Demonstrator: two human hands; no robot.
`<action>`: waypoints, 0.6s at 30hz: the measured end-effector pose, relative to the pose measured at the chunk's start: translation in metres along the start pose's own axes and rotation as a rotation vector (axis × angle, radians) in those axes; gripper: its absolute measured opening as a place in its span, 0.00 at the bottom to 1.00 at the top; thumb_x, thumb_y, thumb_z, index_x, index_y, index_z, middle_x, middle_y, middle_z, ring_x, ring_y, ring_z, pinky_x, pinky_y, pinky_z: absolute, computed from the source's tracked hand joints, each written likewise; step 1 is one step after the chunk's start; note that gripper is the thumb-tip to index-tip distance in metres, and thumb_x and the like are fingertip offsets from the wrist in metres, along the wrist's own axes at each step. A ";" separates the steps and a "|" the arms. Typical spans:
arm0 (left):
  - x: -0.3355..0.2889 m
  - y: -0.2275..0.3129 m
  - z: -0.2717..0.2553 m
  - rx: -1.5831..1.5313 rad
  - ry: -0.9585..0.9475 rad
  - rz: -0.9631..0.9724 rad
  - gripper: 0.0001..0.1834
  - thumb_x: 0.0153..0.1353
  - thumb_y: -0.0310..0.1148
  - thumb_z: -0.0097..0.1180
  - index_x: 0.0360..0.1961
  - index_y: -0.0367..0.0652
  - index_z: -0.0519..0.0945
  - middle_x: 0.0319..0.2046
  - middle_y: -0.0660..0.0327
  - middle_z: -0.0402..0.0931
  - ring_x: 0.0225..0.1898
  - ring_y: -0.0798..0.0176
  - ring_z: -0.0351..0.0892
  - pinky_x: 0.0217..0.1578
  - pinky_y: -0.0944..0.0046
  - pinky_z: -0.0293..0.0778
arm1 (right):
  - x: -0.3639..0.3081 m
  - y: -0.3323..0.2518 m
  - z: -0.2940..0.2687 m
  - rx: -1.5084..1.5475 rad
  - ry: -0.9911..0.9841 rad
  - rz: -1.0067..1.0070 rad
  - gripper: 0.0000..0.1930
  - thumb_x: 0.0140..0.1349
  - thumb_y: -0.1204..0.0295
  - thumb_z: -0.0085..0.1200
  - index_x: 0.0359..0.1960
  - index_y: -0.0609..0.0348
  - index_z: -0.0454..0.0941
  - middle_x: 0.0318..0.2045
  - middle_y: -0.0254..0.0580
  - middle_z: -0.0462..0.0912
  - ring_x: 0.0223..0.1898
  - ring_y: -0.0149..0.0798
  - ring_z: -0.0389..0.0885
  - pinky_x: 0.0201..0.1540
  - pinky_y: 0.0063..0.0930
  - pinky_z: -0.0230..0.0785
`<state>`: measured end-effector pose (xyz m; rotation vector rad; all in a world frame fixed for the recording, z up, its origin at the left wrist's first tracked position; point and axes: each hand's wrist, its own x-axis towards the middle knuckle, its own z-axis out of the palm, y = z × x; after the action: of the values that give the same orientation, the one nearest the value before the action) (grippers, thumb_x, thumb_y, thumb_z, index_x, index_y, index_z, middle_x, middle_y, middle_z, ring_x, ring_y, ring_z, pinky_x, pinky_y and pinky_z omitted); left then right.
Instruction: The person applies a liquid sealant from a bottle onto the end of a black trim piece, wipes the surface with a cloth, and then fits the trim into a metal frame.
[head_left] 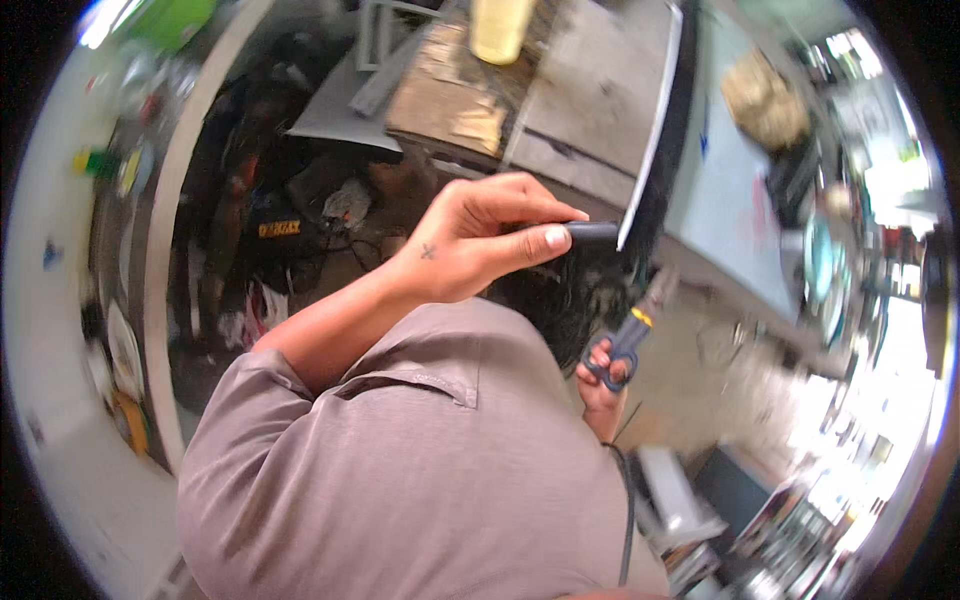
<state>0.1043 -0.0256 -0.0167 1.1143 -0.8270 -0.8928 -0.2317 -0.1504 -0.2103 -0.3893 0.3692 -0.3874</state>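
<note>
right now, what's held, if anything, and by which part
The right hand holds shears by the looped handles; the left hand pinches a black piece by its left end.

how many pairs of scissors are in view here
1. The scissors are in the right hand, just right of the brownish shirt, with the blades pointing away from the person. Others may be hidden in the dark clutter.
</note>
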 end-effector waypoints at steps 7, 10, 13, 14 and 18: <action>0.013 0.001 0.037 0.347 -0.115 0.244 0.11 0.59 0.26 0.65 0.41 0.31 0.84 0.34 0.59 0.80 0.36 0.70 0.76 0.36 0.72 0.71 | -0.014 0.013 0.140 -0.933 0.150 0.016 0.49 0.23 0.53 0.80 0.52 0.63 0.73 0.47 0.36 0.74 0.49 0.34 0.72 0.55 0.27 0.60; 0.010 0.004 0.058 0.299 -0.111 0.179 0.10 0.59 0.26 0.65 0.40 0.31 0.84 0.34 0.59 0.80 0.36 0.71 0.76 0.37 0.72 0.71 | -0.030 0.011 0.154 -0.904 0.119 -0.073 0.49 0.22 0.56 0.81 0.52 0.63 0.73 0.44 0.34 0.75 0.47 0.32 0.72 0.53 0.26 0.62; 0.004 0.002 0.073 0.330 -0.106 0.206 0.08 0.60 0.25 0.63 0.39 0.32 0.84 0.33 0.60 0.79 0.35 0.71 0.76 0.37 0.72 0.71 | -0.042 0.007 0.152 -0.928 0.123 -0.147 0.48 0.20 0.57 0.81 0.50 0.63 0.75 0.42 0.32 0.76 0.46 0.31 0.72 0.53 0.26 0.63; 0.000 0.000 0.074 0.340 -0.111 0.204 0.08 0.60 0.25 0.63 0.39 0.32 0.84 0.33 0.60 0.79 0.35 0.71 0.76 0.37 0.72 0.71 | -0.045 0.006 0.153 -0.934 0.134 -0.146 0.49 0.19 0.57 0.82 0.50 0.63 0.75 0.42 0.32 0.76 0.46 0.31 0.72 0.53 0.26 0.63; -0.012 0.000 0.081 0.343 -0.089 0.187 0.08 0.59 0.26 0.64 0.38 0.32 0.84 0.32 0.60 0.80 0.34 0.71 0.76 0.36 0.71 0.71 | -0.057 0.007 0.156 -0.935 0.128 -0.156 0.50 0.17 0.56 0.83 0.50 0.63 0.75 0.42 0.32 0.76 0.46 0.30 0.72 0.54 0.26 0.63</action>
<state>0.0271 -0.0460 0.0016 1.2741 -1.1689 -0.6617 -0.2141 -0.0749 -0.0638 -1.3150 0.6400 -0.3745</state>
